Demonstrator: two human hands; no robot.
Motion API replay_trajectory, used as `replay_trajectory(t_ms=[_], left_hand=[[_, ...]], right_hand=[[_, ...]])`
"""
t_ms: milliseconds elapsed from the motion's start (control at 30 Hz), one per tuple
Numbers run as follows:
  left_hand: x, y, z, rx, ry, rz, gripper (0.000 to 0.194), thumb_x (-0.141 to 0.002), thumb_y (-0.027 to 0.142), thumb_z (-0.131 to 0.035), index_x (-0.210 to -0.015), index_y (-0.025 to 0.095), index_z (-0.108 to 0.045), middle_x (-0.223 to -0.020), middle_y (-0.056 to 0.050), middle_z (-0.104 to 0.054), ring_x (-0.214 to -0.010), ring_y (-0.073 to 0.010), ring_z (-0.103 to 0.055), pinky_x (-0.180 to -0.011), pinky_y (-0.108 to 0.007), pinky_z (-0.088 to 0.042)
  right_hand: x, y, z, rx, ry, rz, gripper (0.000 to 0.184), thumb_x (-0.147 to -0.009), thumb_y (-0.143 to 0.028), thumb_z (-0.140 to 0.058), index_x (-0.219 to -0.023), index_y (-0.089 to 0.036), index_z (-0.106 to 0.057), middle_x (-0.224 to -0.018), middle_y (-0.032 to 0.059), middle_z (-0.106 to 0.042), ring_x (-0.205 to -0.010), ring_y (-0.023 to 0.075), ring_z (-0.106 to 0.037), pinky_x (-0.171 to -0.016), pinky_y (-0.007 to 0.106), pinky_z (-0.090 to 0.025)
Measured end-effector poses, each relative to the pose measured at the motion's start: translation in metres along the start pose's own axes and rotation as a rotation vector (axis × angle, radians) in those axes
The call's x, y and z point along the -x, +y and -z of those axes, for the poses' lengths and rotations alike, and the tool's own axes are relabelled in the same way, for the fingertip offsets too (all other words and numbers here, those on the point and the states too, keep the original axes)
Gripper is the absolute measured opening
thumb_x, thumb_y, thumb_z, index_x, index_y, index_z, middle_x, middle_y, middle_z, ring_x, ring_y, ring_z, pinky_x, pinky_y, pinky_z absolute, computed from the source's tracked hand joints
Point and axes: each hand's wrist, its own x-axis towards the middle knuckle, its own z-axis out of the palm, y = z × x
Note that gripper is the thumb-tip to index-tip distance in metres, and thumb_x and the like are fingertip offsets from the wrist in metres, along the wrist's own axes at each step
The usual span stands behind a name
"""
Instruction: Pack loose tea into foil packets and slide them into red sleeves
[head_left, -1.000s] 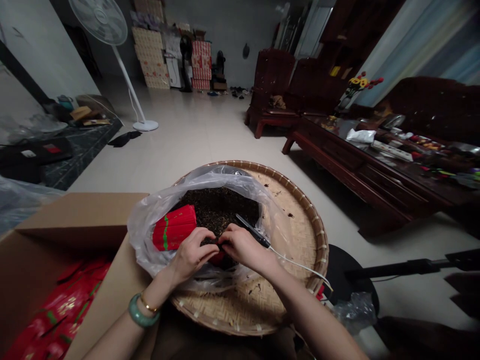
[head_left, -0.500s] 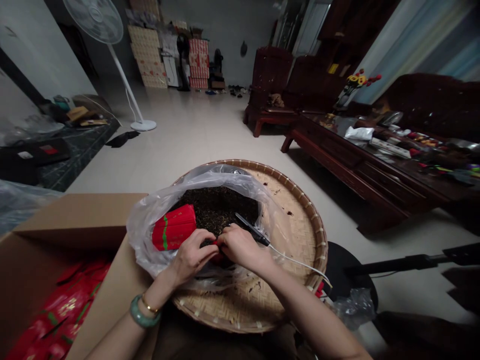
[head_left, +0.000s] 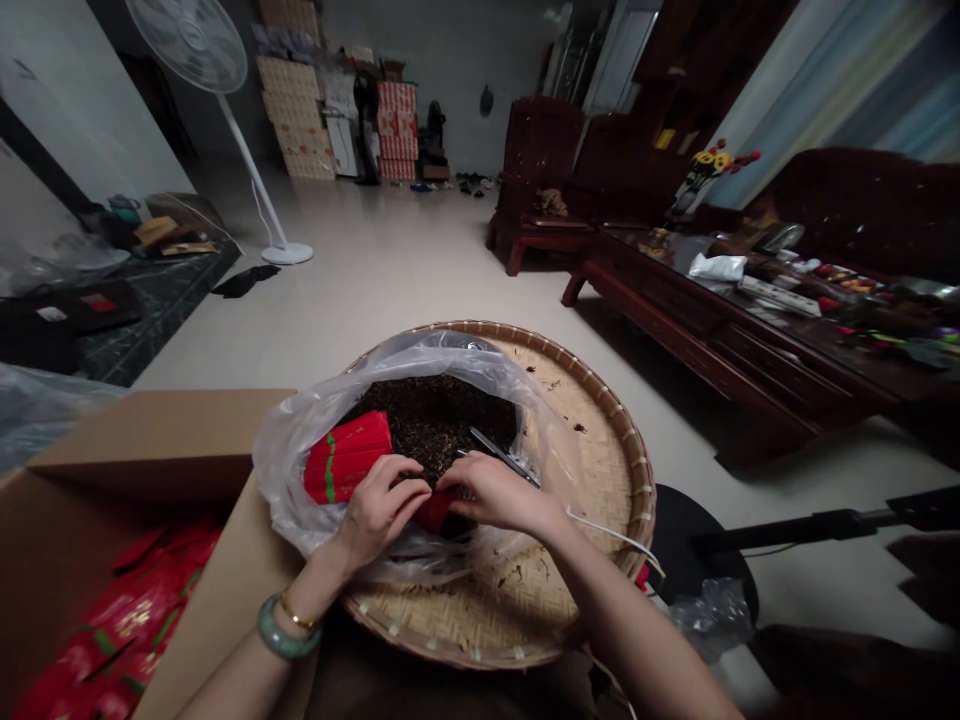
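A small red packet (head_left: pixel 433 514) is between my hands, low over the near side of a clear plastic bag (head_left: pixel 289 450) of dark loose tea leaves (head_left: pixel 442 408). My left hand (head_left: pixel 380 502) pinches the packet's left edge with thumb and fingertips. On its right edge are the bent fingers of my right hand (head_left: pixel 495 490), which hide part of it. Left of the leaves lies a stack of flat red packets (head_left: pixel 349 455) with a green band. A slim black device (head_left: pixel 491 447) rests by my right hand, partly covered by it.
The bag sits on a round woven bamboo tray (head_left: pixel 600 410) with scattered leaves. An open cardboard box (head_left: pixel 217 560) holding red packets (head_left: pixel 120 620) stands at left. A white cable (head_left: pixel 619 535) crosses the tray's right rim. A black stand (head_left: pixel 705 545) is at right.
My right hand has shifted slightly, its fingers now less tightly bunched, and more of the red packet shows below. My left hand stays nearly in place.
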Motion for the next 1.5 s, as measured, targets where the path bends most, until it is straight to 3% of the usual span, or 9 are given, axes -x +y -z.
replay_trajectory(t_ms=[133, 300, 367, 533, 700, 1000, 1167, 1333, 1500], left_hand=[[0.003, 0.000, 0.001, 0.030, -0.027, 0.002, 0.008, -0.085, 0.013, -0.055, -0.089, 0.018, -0.060, -0.096, -0.008, -0.059, -0.092, -0.0187, -0.055, -0.079, -0.034, -0.049], [0.007, -0.002, 0.001, 0.075, -0.080, 0.002, 0.005, -0.086, 0.015, -0.054, -0.088, 0.017, -0.058, -0.099, -0.009, -0.062, -0.093, -0.0193, -0.057, -0.081, -0.036, -0.050], [0.007, -0.002, 0.001, 0.087, -0.092, 0.003, 0.005, -0.086, 0.016, -0.054, -0.088, 0.017, -0.058, -0.099, -0.009, -0.063, -0.093, -0.0190, -0.058, -0.082, -0.036, -0.050], [0.009, -0.002, 0.001, 0.113, -0.120, -0.002, 0.008, -0.087, 0.016, -0.053, -0.090, 0.018, -0.060, -0.099, -0.009, -0.063, -0.089, -0.0167, -0.058, -0.077, -0.030, -0.051], [0.015, -0.004, -0.002, 0.142, -0.115, 0.025, 0.011, -0.087, 0.017, -0.052, -0.090, 0.019, -0.063, -0.095, -0.008, -0.062, -0.085, -0.0153, -0.060, -0.074, -0.027, -0.052], [0.019, -0.006, -0.003, 0.151, -0.101, 0.047, 0.010, -0.087, 0.016, -0.052, -0.090, 0.018, -0.062, -0.100, -0.009, -0.063, -0.089, -0.0155, -0.062, -0.078, -0.028, -0.053], [0.019, -0.006, -0.001, 0.154, -0.096, 0.046, 0.011, -0.088, 0.017, -0.052, -0.090, 0.018, -0.063, -0.100, -0.009, -0.064, -0.088, -0.0155, -0.063, -0.077, -0.028, -0.054], [0.018, -0.005, -0.001, 0.151, -0.092, 0.029, 0.012, -0.088, 0.018, -0.051, -0.092, 0.018, -0.063, -0.098, -0.008, -0.063, -0.087, -0.0146, -0.062, -0.076, -0.027, -0.054], [0.016, -0.002, -0.002, 0.167, -0.103, -0.042, 0.016, -0.090, 0.021, -0.050, -0.091, 0.019, -0.065, -0.099, -0.008, -0.062, -0.085, -0.0139, -0.062, -0.073, -0.025, -0.054]], right_hand=[[0.002, 0.005, -0.003, -0.149, 0.145, -0.101, 0.025, -0.073, 0.002, -0.057, -0.080, -0.017, -0.070, -0.075, 0.0005, -0.067, -0.068, 0.0107, -0.060, -0.065, 0.020, -0.042], [0.006, 0.014, -0.005, -0.263, 0.430, -0.187, 0.018, -0.078, -0.005, -0.057, -0.082, -0.017, -0.069, -0.079, 0.0018, -0.067, -0.074, 0.0115, -0.061, -0.067, 0.022, -0.045], [0.007, 0.015, -0.007, -0.251, 0.487, -0.230, 0.016, -0.080, -0.009, -0.058, -0.088, -0.017, -0.069, -0.088, 0.0043, -0.065, -0.079, 0.0129, -0.060, -0.068, 0.023, -0.046], [0.001, 0.005, -0.019, -0.159, 0.269, -0.134, 0.025, -0.080, -0.020, -0.064, -0.105, -0.019, -0.066, -0.097, 0.0057, -0.063, -0.084, 0.0139, -0.058, -0.073, 0.024, -0.045], [-0.012, -0.002, -0.027, -0.011, 0.169, -0.168, 0.014, -0.079, -0.014, -0.063, -0.090, -0.018, -0.071, -0.078, 0.0033, -0.065, -0.075, 0.0142, -0.059, -0.067, 0.022, -0.042], [-0.008, 0.008, -0.024, -0.401, 0.350, -0.255, 0.013, -0.081, -0.021, -0.059, -0.082, -0.017, -0.071, -0.078, 0.0015, -0.070, -0.071, 0.0123, -0.062, -0.064, 0.022, -0.046], [-0.005, 0.011, -0.020, -0.216, 0.531, -0.307, 0.023, -0.081, -0.021, -0.061, -0.104, -0.018, -0.065, -0.099, 0.0071, -0.064, -0.086, 0.0161, -0.059, -0.077, 0.030, -0.047], [-0.003, -0.003, -0.024, -0.026, 0.254, -0.137, 0.011, -0.082, -0.026, -0.063, -0.089, -0.022, -0.071, -0.094, 0.0056, -0.062, -0.095, 0.0184, -0.051, -0.082, 0.030, -0.043], [-0.010, -0.008, -0.031, 0.139, 0.091, -0.190, 0.014, -0.081, -0.029, -0.065, -0.088, -0.021, -0.074, -0.088, 0.0072, -0.065, -0.091, 0.0207, -0.050, -0.075, 0.029, -0.042]])
